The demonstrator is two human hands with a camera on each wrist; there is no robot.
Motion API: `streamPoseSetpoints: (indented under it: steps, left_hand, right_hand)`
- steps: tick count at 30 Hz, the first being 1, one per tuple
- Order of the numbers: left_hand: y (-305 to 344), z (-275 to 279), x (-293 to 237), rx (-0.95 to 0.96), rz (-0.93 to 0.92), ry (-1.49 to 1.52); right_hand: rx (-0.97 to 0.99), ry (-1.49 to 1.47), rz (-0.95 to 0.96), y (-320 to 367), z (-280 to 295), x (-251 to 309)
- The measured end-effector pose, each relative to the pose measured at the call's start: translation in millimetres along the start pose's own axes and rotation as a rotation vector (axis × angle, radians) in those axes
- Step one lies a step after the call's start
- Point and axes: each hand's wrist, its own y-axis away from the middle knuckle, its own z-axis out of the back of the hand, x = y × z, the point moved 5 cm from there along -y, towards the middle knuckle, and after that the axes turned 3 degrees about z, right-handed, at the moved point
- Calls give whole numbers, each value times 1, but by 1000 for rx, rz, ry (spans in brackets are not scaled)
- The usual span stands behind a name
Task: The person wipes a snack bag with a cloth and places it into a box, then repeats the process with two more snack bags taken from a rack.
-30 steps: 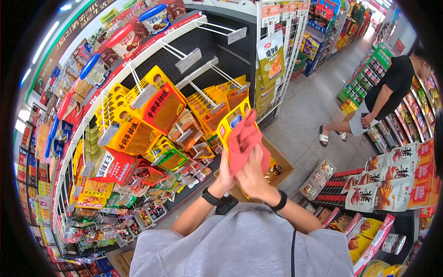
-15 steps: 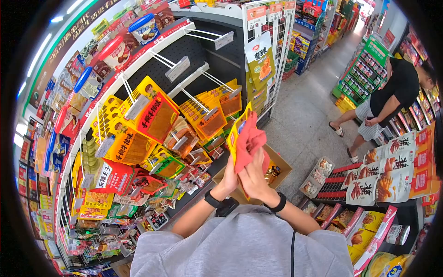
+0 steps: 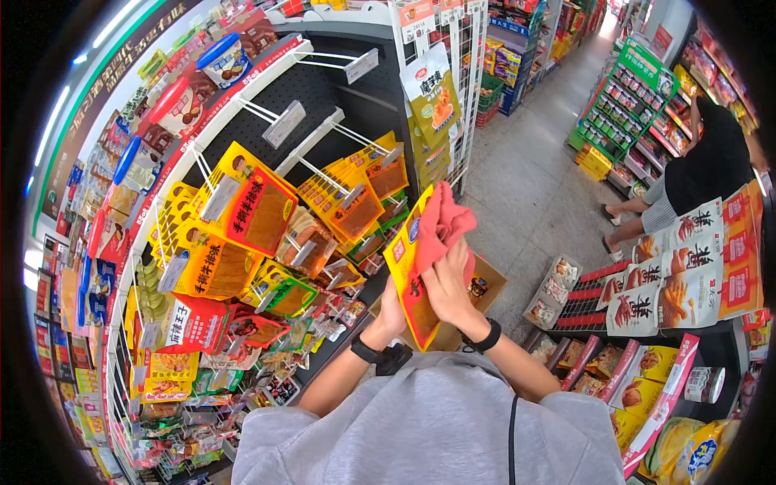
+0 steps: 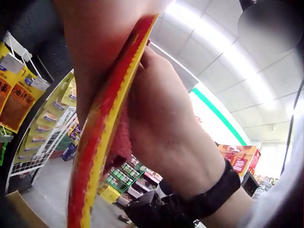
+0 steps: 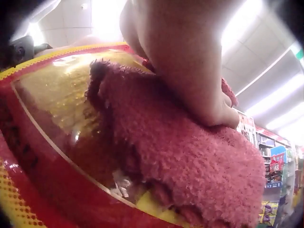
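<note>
Holding a yellow-and-red snack packet (image 3: pixel 409 283) upright before my chest, my left hand (image 3: pixel 394 311) grips it from behind. My right hand (image 3: pixel 449 287) clutches a red cloth (image 3: pixel 443 222) and presses it against the packet's clear front, beside the hanging snack rack (image 3: pixel 242 202) and above a cardboard box (image 3: pixel 490 284).

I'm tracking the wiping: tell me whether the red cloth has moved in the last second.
Yes. Against the cardboard box on the floor, the red cloth has risen slightly; it now sits at the yellow packet's upper edge.
</note>
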Motion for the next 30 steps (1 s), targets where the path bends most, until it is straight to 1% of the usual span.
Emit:
streamPoseSetpoints:
  steps: [2,5,7,11,14,17,19,20,21,23,25,28,30]
  left_hand:
    - [1,0,-2,-77,43,-11]
    - [0,3,4,-42,60,59]
    - [0,0,2,-43,63,43]
    - [0,7,8,-51,69,86]
    - [2,3,4,-1,69,62]
    - [0,2,3,48,106,22]
    - [-3,10,25,-79,151,35]
    - [-6,24,40,-146,171,41]
    - [-32,89,93,-215,344,789]
    - [-19,60,64,-135,217,293]
    - [0,11,31,-48,100,-199]
    - [1,-11,16,-63,211,-138]
    - [0,4,23,20,184,-126]
  right_hand:
    - [11,-58,-16,4,-5,-1]
    - [35,-87,-18,6,-4,1]
    - [55,-77,-29,8,-5,-3]
    - [15,-58,-17,14,-9,-8]
    - [-19,-58,2,13,-6,-3]
    - [-24,-53,11,12,-6,6]
    - [-9,-42,48,20,-15,8]
    - [9,-48,79,22,-16,13]
    - [27,-55,112,20,-14,22]
    - [46,-56,197,12,-13,24]
    - [29,-51,151,-5,-4,17]
    - [19,-111,28,-20,7,1]
    - [25,-175,-45,-17,5,-14]
